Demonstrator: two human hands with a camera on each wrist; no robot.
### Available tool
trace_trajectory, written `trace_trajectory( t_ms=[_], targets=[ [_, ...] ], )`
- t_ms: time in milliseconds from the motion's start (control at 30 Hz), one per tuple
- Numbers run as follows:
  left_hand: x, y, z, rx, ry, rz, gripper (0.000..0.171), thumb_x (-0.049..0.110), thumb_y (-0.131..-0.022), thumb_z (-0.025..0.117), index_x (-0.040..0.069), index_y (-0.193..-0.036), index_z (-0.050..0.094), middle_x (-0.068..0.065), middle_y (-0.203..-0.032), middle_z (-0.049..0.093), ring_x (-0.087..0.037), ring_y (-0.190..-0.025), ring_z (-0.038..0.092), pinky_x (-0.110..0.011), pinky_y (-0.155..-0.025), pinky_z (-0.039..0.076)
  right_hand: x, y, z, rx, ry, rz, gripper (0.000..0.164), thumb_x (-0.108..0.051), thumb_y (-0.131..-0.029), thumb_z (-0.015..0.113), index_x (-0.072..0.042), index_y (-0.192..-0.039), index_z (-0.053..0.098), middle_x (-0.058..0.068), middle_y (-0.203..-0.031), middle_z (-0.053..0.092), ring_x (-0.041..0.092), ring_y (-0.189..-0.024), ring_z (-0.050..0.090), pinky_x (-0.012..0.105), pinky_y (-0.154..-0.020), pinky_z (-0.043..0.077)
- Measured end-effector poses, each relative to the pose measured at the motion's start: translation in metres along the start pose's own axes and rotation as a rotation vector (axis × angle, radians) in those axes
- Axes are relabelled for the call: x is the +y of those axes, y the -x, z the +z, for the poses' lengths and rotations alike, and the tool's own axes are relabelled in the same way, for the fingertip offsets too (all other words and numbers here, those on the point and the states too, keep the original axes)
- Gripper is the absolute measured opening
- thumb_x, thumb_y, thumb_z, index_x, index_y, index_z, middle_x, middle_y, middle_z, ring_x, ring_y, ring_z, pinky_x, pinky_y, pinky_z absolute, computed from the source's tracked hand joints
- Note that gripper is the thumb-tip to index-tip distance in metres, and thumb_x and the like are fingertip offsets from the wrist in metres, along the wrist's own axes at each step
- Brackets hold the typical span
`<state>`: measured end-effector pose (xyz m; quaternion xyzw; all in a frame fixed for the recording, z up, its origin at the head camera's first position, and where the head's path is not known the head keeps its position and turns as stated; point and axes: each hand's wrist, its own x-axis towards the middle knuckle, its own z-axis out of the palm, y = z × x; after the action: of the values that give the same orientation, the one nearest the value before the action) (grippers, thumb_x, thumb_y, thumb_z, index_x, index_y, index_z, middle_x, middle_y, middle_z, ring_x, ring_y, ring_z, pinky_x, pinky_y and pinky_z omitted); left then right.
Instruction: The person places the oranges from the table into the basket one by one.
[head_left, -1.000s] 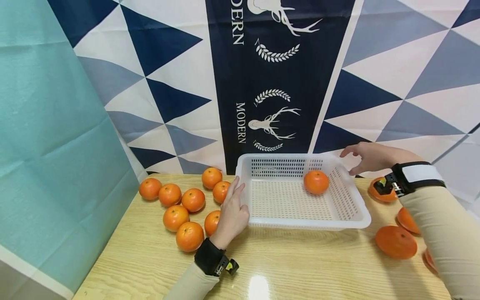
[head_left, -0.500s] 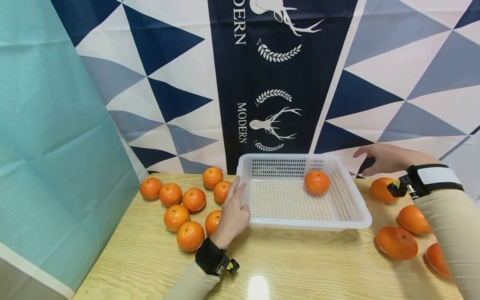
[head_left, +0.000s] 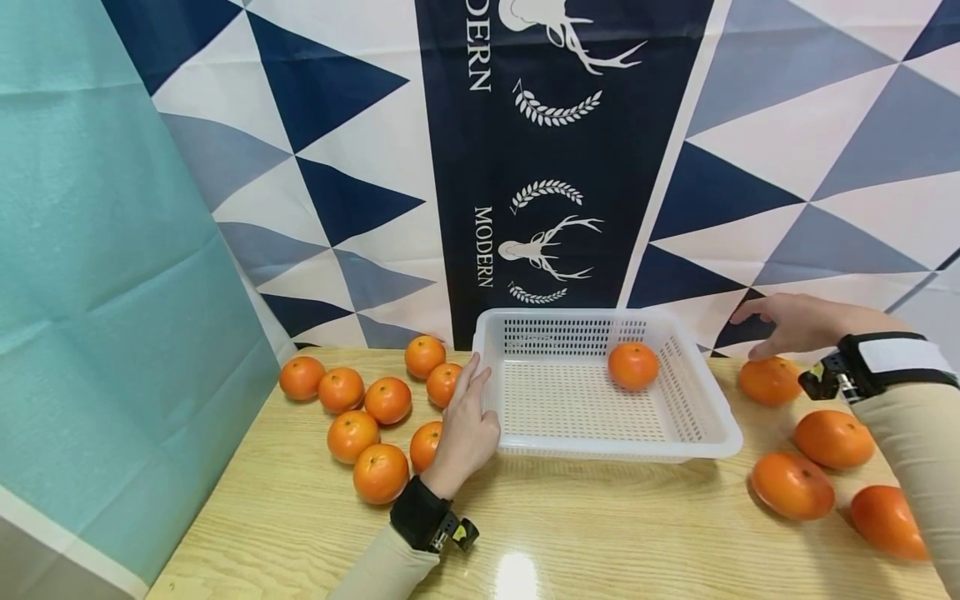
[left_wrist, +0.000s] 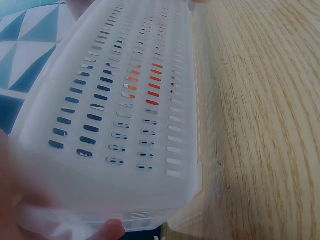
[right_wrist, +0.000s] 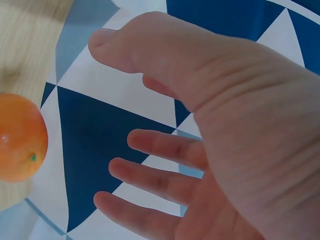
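Observation:
A white slotted plastic basket [head_left: 607, 450] stands on the table against the back cloth, one tangerine [head_left: 633, 367] inside it towards the right. My left hand [head_left: 471, 429] holds the basket's left end at the rim. In the left wrist view, its fingers [left_wrist: 112, 230] are at the near end of the basket [left_wrist: 115, 187]. My right hand [head_left: 806, 323] hovers at the back right, thumb and fingers spread apart, close over a tangerine [head_left: 770, 383]. The right wrist view has that hand [right_wrist: 220, 150] with nothing in its grasp and a tangerine [right_wrist: 20, 137] off to the side.
Several loose tangerines [head_left: 352, 436] lie in a group left of the basket, some beside my left hand. More tangerines [head_left: 792, 486] lie to the right, near my right forearm. Patterned cloth [head_left: 360, 192] hangs behind the wooden table [head_left: 600, 533], and a teal cloth [head_left: 127, 292] hangs at the left.
My right hand has moved away from the basket's right rim, rightward to over the back right tangerine. My left hand and the basket have stayed put.

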<state>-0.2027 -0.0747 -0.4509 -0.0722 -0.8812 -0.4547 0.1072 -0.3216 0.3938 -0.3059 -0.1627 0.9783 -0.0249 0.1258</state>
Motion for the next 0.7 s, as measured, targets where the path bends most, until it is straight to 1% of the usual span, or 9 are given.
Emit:
trace_trajectory(
  t_ms=[133,267,500,700],
  targets=[
    [-0.001,0.000,0.000,-0.004,-0.003,-0.006,0.068,-0.001,-0.094,0.051,-0.005,-0.161,0.055,-0.016,-0.186,0.033,-0.043,-0.169,0.041,-0.064,-0.138,0.037,0.004,0.000,0.003,-0.020,-0.011,0.000,0.073,-0.027,-0.088,0.094,0.010,-0.143,0.063,0.041,-0.135,0.068,0.063,-0.125,0.065,0.072,-0.097,0.059],
    [-0.001,0.000,-0.001,-0.002,-0.002,-0.003,0.068,-0.001,-0.093,0.052,-0.006,-0.161,0.055,-0.016,-0.186,0.033,-0.043,-0.169,0.041,-0.064,-0.137,0.037,0.011,0.000,0.008,-0.023,-0.025,-0.002,0.073,-0.031,-0.090,0.093,0.010,-0.143,0.063,0.042,-0.137,0.067,0.065,-0.125,0.064,0.073,-0.097,0.059],
    [-0.001,0.000,-0.001,-0.008,0.001,-0.011,0.068,-0.001,-0.094,0.051,-0.004,-0.162,0.054,-0.014,-0.187,0.031,-0.042,-0.169,0.040,-0.064,-0.137,0.037,0.022,0.002,0.020,-0.045,-0.079,0.012,0.075,-0.033,-0.093,0.090,0.013,-0.144,0.059,0.054,-0.139,0.058,0.073,-0.128,0.058,0.075,-0.096,0.059],
    [-0.002,0.000,-0.001,-0.007,0.002,-0.013,0.068,-0.001,-0.094,0.051,-0.004,-0.162,0.054,-0.014,-0.187,0.031,-0.042,-0.169,0.040,-0.064,-0.137,0.037,0.027,-0.002,0.029,-0.029,-0.056,0.005,0.070,-0.031,-0.095,0.088,0.014,-0.141,0.062,0.049,-0.138,0.063,0.066,-0.125,0.063,0.075,-0.099,0.058]
  ],
)
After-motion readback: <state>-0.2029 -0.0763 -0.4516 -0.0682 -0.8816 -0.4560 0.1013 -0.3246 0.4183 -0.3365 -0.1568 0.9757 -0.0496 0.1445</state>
